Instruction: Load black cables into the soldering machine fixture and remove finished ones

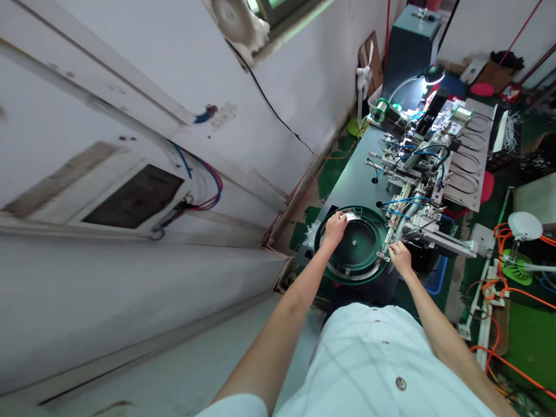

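A round green vibratory feeder bowl sits at the near end of the machine table, with a metal track curving along its inside. My left hand reaches over the bowl's far left rim, fingertips pinched together at the track; whatever they hold is too small to make out. Close to the bowl's right edge, my right hand is closed with fingertips at the end of the metal feed rail. Anything between those fingers is hidden.
Beyond the bowl stands an assembly machine with blue air tubes and a lit lamp. A white wall runs along the left. A blue crate sits below on the right, near orange hoses and a white fan.
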The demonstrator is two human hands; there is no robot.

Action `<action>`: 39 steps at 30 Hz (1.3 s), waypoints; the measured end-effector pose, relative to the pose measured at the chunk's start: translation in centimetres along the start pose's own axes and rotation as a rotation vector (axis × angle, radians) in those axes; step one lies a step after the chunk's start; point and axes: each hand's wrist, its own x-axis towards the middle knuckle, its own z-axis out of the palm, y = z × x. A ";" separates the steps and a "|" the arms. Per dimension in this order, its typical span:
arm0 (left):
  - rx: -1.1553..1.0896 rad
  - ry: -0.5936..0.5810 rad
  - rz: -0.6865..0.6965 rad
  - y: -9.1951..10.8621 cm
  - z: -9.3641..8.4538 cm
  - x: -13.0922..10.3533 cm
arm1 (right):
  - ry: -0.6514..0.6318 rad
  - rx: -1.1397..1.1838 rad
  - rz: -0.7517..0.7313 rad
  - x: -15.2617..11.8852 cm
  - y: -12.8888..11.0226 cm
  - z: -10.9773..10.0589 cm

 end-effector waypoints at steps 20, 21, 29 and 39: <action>-0.864 0.029 -0.444 4.0 -0.6 -4.2 | 0.109 0.031 -0.057 0.1 -2.2 -0.8; -0.951 -0.003 -0.470 5.0 -0.3 -4.8 | 0.121 0.056 -0.075 -0.1 -2.9 -1.4; -1.401 -0.211 -0.640 9.6 0.9 -7.9 | 0.102 0.162 -0.274 -0.9 -7.9 -4.1; -1.246 -0.253 -0.562 10.0 1.0 -8.7 | 0.066 0.079 -0.253 -0.8 -7.2 -3.5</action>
